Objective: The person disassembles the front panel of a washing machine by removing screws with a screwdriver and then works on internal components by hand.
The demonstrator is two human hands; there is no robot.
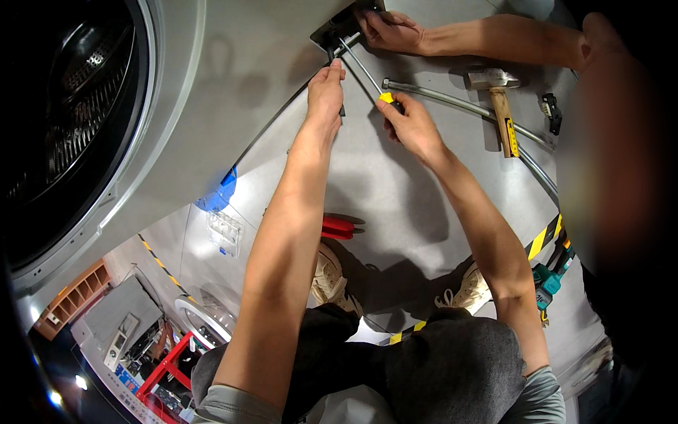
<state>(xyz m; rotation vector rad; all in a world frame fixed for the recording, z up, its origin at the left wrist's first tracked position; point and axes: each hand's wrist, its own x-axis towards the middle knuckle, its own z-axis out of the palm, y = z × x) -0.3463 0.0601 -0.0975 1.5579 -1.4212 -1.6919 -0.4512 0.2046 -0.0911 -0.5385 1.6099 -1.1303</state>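
My right hand (412, 126) is closed round the yellow-and-black handle of a screwdriver (364, 69). Its long shaft reaches up and left to a dark cavity (337, 27) at the corner of the large grey appliance panel (261, 49). My left hand (326, 92) grips a dark slim bar-like tool (343, 111), its upper end also by that cavity; its exact kind is unclear. Another person's hand (390, 30) reaches in from the right and rests at the dark cavity's edge. The screwdriver's tip is hard to make out there.
Right of my hands lie a wooden-handled hammer (502, 113), a long metal bar (438, 95) and a small black part (551, 113). Red-handled tool (337, 227) lies near my shoes. A clear plastic case (224, 233) sits left; a teal power tool (545, 283) lies right. The round drum opening (78, 106) fills the upper left.
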